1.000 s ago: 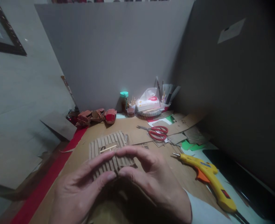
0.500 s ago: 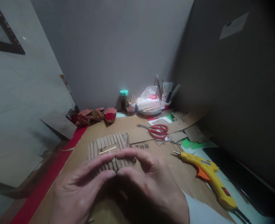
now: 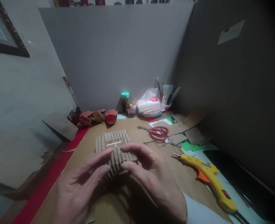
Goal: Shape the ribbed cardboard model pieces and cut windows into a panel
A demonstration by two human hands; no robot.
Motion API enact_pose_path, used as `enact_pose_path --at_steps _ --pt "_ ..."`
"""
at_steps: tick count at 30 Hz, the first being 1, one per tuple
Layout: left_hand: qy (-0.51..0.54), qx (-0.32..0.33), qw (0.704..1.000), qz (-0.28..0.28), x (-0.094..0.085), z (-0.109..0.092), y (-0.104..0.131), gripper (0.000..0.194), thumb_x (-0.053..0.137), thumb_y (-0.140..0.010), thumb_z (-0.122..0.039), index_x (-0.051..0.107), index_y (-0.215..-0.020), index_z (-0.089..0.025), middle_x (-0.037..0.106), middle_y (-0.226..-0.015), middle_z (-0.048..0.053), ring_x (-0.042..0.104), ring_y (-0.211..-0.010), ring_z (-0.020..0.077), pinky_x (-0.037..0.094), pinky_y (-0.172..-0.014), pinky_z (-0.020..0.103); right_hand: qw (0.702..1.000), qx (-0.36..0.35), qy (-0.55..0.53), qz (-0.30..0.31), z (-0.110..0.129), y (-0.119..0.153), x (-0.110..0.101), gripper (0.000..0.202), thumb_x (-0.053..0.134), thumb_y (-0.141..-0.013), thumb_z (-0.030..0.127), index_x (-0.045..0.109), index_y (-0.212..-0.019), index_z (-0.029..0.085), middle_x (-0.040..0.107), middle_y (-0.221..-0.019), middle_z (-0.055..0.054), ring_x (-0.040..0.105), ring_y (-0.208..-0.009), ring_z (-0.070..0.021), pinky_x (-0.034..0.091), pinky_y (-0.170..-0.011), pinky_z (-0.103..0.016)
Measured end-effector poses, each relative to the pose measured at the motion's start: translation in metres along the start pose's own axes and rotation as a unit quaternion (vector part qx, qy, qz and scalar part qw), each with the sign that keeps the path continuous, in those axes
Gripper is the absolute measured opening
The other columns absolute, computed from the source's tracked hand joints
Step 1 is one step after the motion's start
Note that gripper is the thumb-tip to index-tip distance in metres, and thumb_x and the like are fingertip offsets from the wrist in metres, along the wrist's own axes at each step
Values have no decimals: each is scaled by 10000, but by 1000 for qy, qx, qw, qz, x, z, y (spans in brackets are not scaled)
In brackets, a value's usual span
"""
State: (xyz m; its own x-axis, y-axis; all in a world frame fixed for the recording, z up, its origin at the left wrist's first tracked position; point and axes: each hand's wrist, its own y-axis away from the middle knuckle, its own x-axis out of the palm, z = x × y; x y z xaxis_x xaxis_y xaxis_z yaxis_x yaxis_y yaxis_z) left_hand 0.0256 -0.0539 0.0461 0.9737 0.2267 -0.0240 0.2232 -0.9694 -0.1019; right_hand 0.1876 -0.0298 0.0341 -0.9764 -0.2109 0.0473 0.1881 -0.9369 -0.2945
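The card (image 3: 116, 158) sits between the two hands, straight in front of the person and low in the view, its ridged face up and its ridges running roughly away from the body. The left hand (image 3: 78, 185) pinches its near left part, forefinger along the top and thumb closer to the body; the right hand (image 3: 157, 179) pinches the near right part in the same way, so a ridged strip shows between the two sets of fingertips. The other fingers are largely hidden, so what they press on I cannot tell. Most of the card's flatter part reaches beyond the grip, away from the person, and on it lies the stick (image 3: 113, 144). Its long axis runs left to right — across the ridges, the right end slightly farther off — with a short pale piece meeting it from the near side. The stick lies just past both forefingers: the right tip is close by its right end, the left tip just short of its left half, and neither hand is plainly nearer. Whether the card rests on the mat (image 3: 81, 158) or is lifted is hard to judge — dark shadow fills the space beneath. The scissors (image 3: 149, 128) lie beyond the right hand; the glue gun (image 3: 214, 184) lies to its right, nozzle pointing away and leftward.
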Motion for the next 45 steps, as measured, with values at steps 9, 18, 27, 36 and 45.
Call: enact_pose_path --at_steps 9,18,27,36,45 --pt "-74 -10 997 -32 -2 0 -1 213 795 -667 -477 781 -839 -351 783 -955 -67 712 -876 164 547 -783 137 983 -120 120 69 8 -7 -10 209 630 -863 77 730 -973 225 677 -896 5 632 -849 -125 499 -779 -243" --pt "-86 -45 995 -23 -3 -2 -1 245 803 -639 -493 788 -838 -350 787 -956 -36 723 -842 191 576 -754 190 996 -44 62 53 10 -3 -7 200 663 -830 136 776 -953 245 736 -879 -21 674 -818 -161 527 -744 -280" --pt "27 -44 998 -20 3 0 -2 272 833 -646 -408 769 -896 -321 781 -967 -25 712 -962 217 569 -786 184 998 27 -25 57 7 -5 -7 163 637 -817 129 641 -955 216 609 -847 26 541 -769 -120 445 -693 -256" --pt "174 -60 983 -11 7 -1 -6 504 846 -659 -268 680 -1133 -313 736 -1130 17 651 -1110 276 556 -903 298 988 68 -121 69 16 -5 -9 285 612 -882 208 394 -1059 252 589 -844 39 551 -746 -122 434 -678 -277" --pt "148 -51 988 12 1 0 -8 597 814 -711 -277 588 -1262 -303 737 -954 22 679 -1018 224 560 -806 210 980 -88 178 0 17 -10 -22 230 589 -915 193 620 -1131 266 625 -1168 -30 557 -1107 -192 422 -987 -386"
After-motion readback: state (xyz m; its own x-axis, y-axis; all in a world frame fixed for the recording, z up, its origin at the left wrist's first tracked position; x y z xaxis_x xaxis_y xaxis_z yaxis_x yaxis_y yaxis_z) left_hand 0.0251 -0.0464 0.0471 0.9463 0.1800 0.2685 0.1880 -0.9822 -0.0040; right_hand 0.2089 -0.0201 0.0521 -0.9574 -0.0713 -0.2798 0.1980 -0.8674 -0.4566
